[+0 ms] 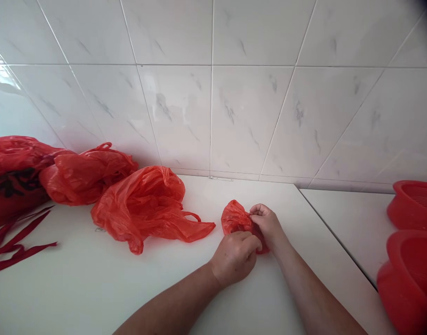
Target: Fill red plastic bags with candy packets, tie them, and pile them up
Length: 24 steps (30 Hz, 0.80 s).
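A small bunched-up red plastic bag [234, 217] lies on the white counter [95, 288] near its middle. My left hand [235, 257] is closed on the bag's near side, fingers curled over it. My right hand [267, 222] pinches the bag's right edge between thumb and fingers. Both hands meet over the bag, and part of it is hidden under them.
A larger crumpled red bag [147, 207] lies left of the hands, with two more red bags [84, 174] further left against the tiled wall [213, 93]. Red strips [18, 242] lie at the left edge. Two red baskets [412, 260] stand at the right.
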Available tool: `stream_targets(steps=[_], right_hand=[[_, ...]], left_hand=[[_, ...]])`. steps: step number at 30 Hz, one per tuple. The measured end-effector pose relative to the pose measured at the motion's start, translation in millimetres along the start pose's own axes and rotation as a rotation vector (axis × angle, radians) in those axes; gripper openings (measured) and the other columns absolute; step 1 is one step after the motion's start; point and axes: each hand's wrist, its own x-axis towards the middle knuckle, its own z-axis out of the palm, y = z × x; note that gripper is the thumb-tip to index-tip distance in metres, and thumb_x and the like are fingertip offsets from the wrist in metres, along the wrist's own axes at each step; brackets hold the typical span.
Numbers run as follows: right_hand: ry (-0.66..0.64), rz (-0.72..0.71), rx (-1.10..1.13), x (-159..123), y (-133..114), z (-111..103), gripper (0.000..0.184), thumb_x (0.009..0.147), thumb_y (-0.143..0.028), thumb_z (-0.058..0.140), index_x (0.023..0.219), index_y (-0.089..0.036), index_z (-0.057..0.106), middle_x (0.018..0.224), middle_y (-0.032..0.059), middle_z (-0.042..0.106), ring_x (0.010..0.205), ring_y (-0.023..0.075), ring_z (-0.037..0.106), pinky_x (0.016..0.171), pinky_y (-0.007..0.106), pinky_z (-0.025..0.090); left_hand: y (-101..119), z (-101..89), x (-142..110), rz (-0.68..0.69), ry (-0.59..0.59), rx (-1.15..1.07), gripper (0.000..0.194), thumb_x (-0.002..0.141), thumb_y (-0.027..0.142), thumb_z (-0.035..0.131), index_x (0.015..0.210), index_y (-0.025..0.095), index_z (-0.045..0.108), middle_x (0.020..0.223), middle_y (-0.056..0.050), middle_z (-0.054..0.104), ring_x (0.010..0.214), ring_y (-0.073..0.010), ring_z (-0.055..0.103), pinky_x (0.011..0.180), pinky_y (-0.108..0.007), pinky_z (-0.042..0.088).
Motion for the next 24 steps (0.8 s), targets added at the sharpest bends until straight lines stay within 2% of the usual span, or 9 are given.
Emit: stream_targets(steps=[4, 8, 11, 13, 14, 16, 19, 22, 24], right_hand=[[0.009, -0.037, -0.086, 0.6, -2.0, -1.4, 0.009, 0.062, -0.020, 0.059, 0.070, -0.021, 0.053, 0.058, -0.0051, 0.052, 0.050, 0.0110, 0.045, 0.048, 0.024, 0.036], [0.189, -0.113, -0.170, 7.1, -0.7, -14.1, 0.014, 0.069, -0.031, 0.060, 0.078, -0.021, 0.059, 0.072, -0.0016, 0.061, 0.063, 0.0136, 0.052, 0.059, 0.026, 0.042], [0.385, -0.113, -0.209, 13.6, 5.8, -28.3, 0.024, 0.068, -0.036, 0.060, 0.084, -0.018, 0.061, 0.076, 0.0021, 0.062, 0.060, 0.0141, 0.050, 0.057, 0.027, 0.041], [0.455, -0.093, -0.211, 17.2, 11.5, -34.8, 0.029, 0.067, -0.038, 0.061, 0.086, -0.017, 0.061, 0.075, 0.0038, 0.063, 0.056, 0.0138, 0.048, 0.053, 0.028, 0.040], [0.466, -0.082, -0.211, 18.5, 14.1, -36.7, 0.030, 0.066, -0.039, 0.061, 0.086, -0.016, 0.062, 0.076, 0.0044, 0.063, 0.056, 0.0143, 0.049, 0.054, 0.028, 0.041], [0.454, -0.062, -0.238, 20.3, 18.4, -38.2, 0.031, 0.065, -0.040, 0.063, 0.086, -0.017, 0.063, 0.077, 0.0053, 0.065, 0.061, 0.0168, 0.054, 0.056, 0.029, 0.043], [0.415, -0.050, -0.323, 21.6, 21.3, -38.5, 0.030, 0.065, -0.041, 0.063, 0.085, -0.018, 0.064, 0.079, 0.0059, 0.066, 0.065, 0.0197, 0.058, 0.059, 0.031, 0.045], [0.414, -0.052, -0.360, 21.7, 20.9, -40.1, 0.028, 0.067, -0.041, 0.061, 0.085, -0.019, 0.064, 0.078, 0.0051, 0.066, 0.062, 0.0191, 0.057, 0.060, 0.033, 0.046], [0.419, -0.042, -0.362, 21.1, 20.0, -41.7, 0.027, 0.067, -0.041, 0.061, 0.084, -0.020, 0.064, 0.077, 0.0047, 0.066, 0.060, 0.0191, 0.057, 0.060, 0.034, 0.046]], left_hand=[[-0.2, -2.1, -0.5, -0.042, -0.034, 0.005, 0.030, 0.069, 0.001, 0.040, 0.085, 0.020, 0.058, 0.069, -0.002, 0.061, 0.061, -0.0144, 0.055, 0.053, -0.025, 0.040], [-2.2, -7.0, 2.6, -0.129, 0.022, 0.029, 0.043, 0.075, 0.019, 0.057, 0.117, 0.020, 0.050, 0.104, -0.009, 0.061, 0.093, -0.0229, 0.057, 0.080, -0.038, 0.047], [-7.6, -7.7, 4.0, -0.211, 0.032, 0.098, 0.083, 0.062, 0.044, 0.073, 0.134, 0.025, 0.036, 0.138, -0.016, 0.038, 0.125, -0.0355, 0.035, 0.099, -0.056, 0.032], [-13.4, -5.7, 2.8, -0.267, -0.043, 0.126, 0.101, 0.050, 0.058, 0.076, 0.137, 0.029, 0.033, 0.148, -0.017, 0.021, 0.132, -0.0430, 0.021, 0.098, -0.065, 0.026], [-16.5, -4.1, 1.6, -0.280, -0.085, 0.132, 0.101, 0.047, 0.062, 0.076, 0.135, 0.031, 0.036, 0.149, -0.016, 0.019, 0.132, -0.0451, 0.019, 0.096, -0.067, 0.026], [-21.8, -0.5, -0.9, -0.264, -0.140, 0.147, 0.083, 0.053, 0.059, 0.074, 0.127, 0.031, 0.047, 0.144, -0.014, 0.031, 0.128, -0.0433, 0.027, 0.094, -0.065, 0.029], [-25.9, 3.9, -2.4, -0.194, -0.142, 0.183, 0.036, 0.070, 0.039, 0.067, 0.102, 0.025, 0.061, 0.109, -0.010, 0.061, 0.105, -0.0304, 0.051, 0.093, -0.051, 0.036], [-25.6, 1.9, 0.0, -0.146, -0.182, 0.170, 0.010, 0.073, 0.024, 0.060, 0.082, 0.020, 0.063, 0.077, -0.005, 0.065, 0.076, -0.0210, 0.059, 0.077, -0.037, 0.045], [-24.0, -7.4, 2.6, -0.181, -0.225, 0.122, 0.008, 0.072, 0.023, 0.059, 0.079, 0.021, 0.062, 0.073, -0.004, 0.066, 0.069, -0.0193, 0.059, 0.065, -0.031, 0.046]])
